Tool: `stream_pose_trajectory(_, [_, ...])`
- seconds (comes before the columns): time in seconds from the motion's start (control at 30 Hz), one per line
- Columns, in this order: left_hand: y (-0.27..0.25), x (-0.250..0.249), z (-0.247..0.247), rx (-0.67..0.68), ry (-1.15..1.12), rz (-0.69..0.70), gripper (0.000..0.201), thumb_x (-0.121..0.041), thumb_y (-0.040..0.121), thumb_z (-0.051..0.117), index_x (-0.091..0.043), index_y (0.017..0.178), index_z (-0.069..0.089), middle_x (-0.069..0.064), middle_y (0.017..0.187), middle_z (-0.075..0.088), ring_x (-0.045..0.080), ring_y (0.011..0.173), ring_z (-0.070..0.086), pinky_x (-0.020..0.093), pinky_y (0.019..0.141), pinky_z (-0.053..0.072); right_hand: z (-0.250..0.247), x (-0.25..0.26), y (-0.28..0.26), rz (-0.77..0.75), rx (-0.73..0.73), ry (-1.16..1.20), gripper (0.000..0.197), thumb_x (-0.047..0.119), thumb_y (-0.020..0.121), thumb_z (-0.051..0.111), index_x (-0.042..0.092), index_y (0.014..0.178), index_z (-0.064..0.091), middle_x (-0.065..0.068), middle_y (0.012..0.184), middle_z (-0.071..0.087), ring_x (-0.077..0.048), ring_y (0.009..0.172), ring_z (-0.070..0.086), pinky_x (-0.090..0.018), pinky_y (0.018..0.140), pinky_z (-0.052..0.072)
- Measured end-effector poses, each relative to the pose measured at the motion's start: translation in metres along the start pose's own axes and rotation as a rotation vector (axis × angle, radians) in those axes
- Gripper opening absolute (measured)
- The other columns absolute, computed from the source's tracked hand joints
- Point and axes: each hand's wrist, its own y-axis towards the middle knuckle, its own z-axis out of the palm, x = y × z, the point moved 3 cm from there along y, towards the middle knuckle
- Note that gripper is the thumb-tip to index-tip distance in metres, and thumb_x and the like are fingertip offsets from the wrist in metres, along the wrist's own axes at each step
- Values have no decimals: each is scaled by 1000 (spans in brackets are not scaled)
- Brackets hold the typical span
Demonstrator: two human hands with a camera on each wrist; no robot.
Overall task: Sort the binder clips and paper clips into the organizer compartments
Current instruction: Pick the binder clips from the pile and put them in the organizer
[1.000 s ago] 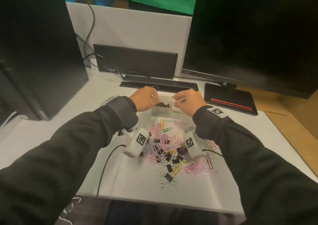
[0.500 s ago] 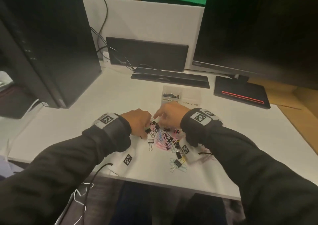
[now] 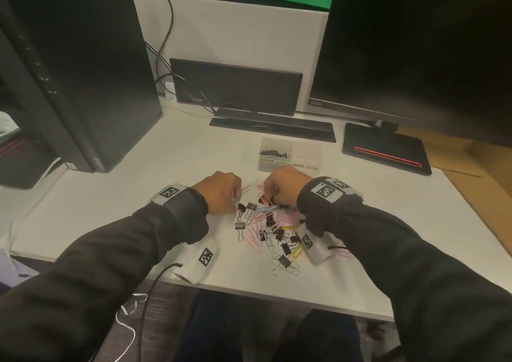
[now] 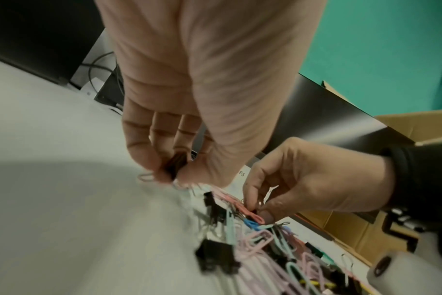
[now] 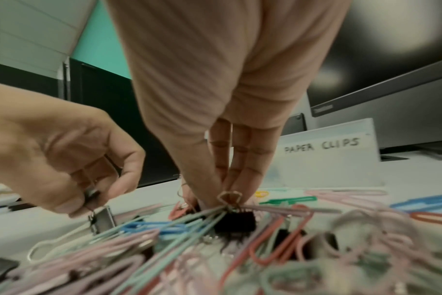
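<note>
A heap of coloured paper clips and black binder clips (image 3: 270, 230) lies on the white desk. My left hand (image 3: 235, 204) is at the heap's left edge and pinches a black binder clip (image 4: 176, 164) between thumb and fingers. At the heap's far side, my right hand (image 3: 267, 198) pinches the wire handle of another black binder clip (image 5: 236, 221), which still lies among the paper clips. Just behind the hands stands the clear organizer (image 3: 288, 165). Its left compartment, labelled BINDER CLIPS, holds several black clips. Its right one is labelled PAPER CLIPS (image 5: 323, 146).
A dark computer tower (image 3: 69, 70) stands at the left and a monitor (image 3: 415, 43) at the back right, with its base (image 3: 385, 151) beside the organizer. A black bar (image 3: 273, 124) and cables lie behind. The desk's front edge is close below the heap.
Both hands have come back from the organizer to the heap of clips. Each has closed its fingertips on a binder clip there.
</note>
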Motion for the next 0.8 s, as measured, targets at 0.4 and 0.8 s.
stream_pose_trajectory(0.4, [9, -17, 9, -13, -62, 13, 25, -17, 95, 39, -2, 105, 56, 16, 100, 61, 32, 85, 55, 37, 71, 42, 4, -14, -4, 16, 14, -52, 29, 15, 82, 69, 20, 111, 69, -6, 111, 65, -19, 89, 59, -25, 74, 45])
stream_pose_trajectory(0.8, [12, -2, 19, 130, 13, 57, 14, -29, 92, 56, -16, 89, 51, 3, 89, 60, 20, 78, 51, 28, 68, 39, -6, -28, -7, 82, -129, 119, 20, 24, 89, 63, 9, 86, 76, -10, 90, 73, -24, 80, 63, -29, 73, 49])
